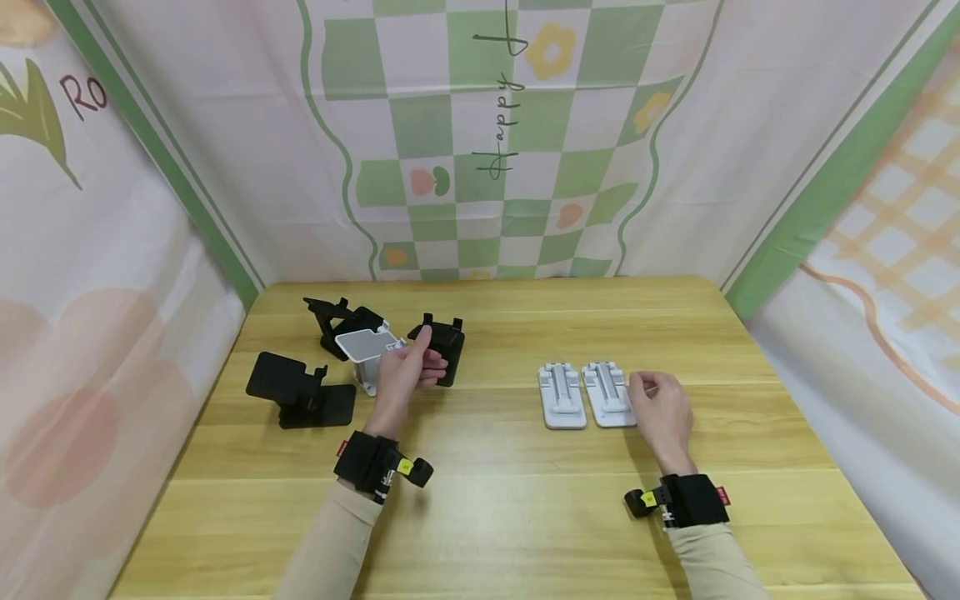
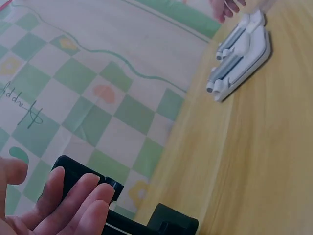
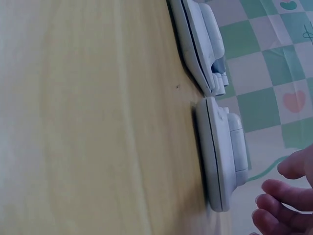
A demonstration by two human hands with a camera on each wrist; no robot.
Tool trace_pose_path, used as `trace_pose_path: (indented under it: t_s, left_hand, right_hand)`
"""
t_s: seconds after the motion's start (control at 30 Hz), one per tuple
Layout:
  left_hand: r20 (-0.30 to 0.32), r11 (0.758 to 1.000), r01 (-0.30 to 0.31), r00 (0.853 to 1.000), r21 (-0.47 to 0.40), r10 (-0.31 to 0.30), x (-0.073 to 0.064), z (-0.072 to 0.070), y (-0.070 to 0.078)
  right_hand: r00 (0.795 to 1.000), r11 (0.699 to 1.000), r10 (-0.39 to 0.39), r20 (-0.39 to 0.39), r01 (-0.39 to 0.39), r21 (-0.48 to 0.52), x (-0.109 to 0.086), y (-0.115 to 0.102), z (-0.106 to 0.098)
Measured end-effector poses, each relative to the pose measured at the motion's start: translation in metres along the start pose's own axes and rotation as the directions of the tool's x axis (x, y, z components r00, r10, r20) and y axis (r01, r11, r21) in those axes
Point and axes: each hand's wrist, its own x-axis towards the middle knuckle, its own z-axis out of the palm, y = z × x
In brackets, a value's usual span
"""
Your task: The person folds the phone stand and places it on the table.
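Note:
My left hand [image 1: 405, 371] is among the phone stands on the left, fingers loosely extended with nothing in them. It overlaps a white unfolded phone stand [image 1: 367, 343] and a black phone stand [image 1: 450, 350]; whether it touches either cannot be told. In the left wrist view its fingers [image 2: 80, 196] pass in front of a black stand's plate [image 2: 71, 171]. Two white phone stands, a left one [image 1: 562, 396] and a right one [image 1: 609, 393], lie folded flat side by side. Just right of them is my right hand [image 1: 663, 412], its fingers loosely bent and holding nothing.
An unfolded black phone stand [image 1: 300, 392] stands at the left, with another black one [image 1: 341, 325] behind the white unfolded stand. The wooden table [image 1: 510, 500] ends at a patterned cloth backdrop [image 1: 480, 208], with cloth on both sides.

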Motion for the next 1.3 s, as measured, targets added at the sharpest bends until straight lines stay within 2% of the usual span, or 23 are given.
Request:
trace_pose_path:
  t_s: [0.27, 0.5, 0.67, 0.8, 0.93, 1.03, 1.13, 1.23, 1.3]
  left_hand:
    - [-0.012, 1.000, -0.030, 0.999, 0.002, 0.030, 0.008, 0.003, 0.000]
    - [-0.024, 0.999, -0.036, 0.999, -0.006, 0.036, 0.011, 0.006, 0.002]
    - [-0.028, 0.999, -0.046, 0.999, -0.020, 0.045, 0.014, 0.008, 0.002]
    - [-0.006, 0.996, -0.078, 0.997, -0.038, 0.078, 0.013, 0.009, 0.003]
    - [0.031, 0.994, -0.106, 0.994, -0.039, 0.107, 0.009, 0.010, 0.008]
    - [0.070, 0.993, -0.121, 0.990, -0.011, 0.122, 0.003, 0.008, 0.013]
    - [0.120, 0.989, -0.145, 0.983, 0.016, 0.142, -0.003, 0.004, 0.021]
    - [0.190, 0.981, -0.191, 0.965, 0.027, 0.183, -0.009, 0.001, 0.029]
    - [0.243, 0.973, -0.230, 0.945, 0.026, 0.217, -0.013, -0.001, 0.035]
  right_hand:
    - [0.994, 0.997, -0.071, -0.080, 0.072, 0.012, -0.003, -0.008, 0.002]
    - [0.988, 0.993, -0.101, -0.113, 0.106, 0.043, -0.005, -0.015, 0.001]
    - [0.981, 0.984, -0.148, -0.126, 0.159, 0.080, -0.007, -0.018, 0.001]
    - [0.965, 0.969, -0.209, -0.159, 0.226, 0.101, -0.007, -0.020, 0.002]
    - [0.938, 0.934, -0.300, -0.176, 0.326, 0.145, -0.006, -0.024, 0.003]
    - [0.922, 0.906, -0.358, -0.151, 0.382, 0.185, -0.008, -0.030, 0.004]
    - [0.918, 0.888, -0.385, -0.093, 0.396, 0.235, -0.009, -0.038, 0.004]
    - [0.924, 0.886, -0.382, -0.009, 0.369, 0.279, -0.010, -0.047, 0.003]
    - [0.927, 0.890, -0.370, 0.059, 0.335, 0.310, -0.011, -0.054, 0.002]
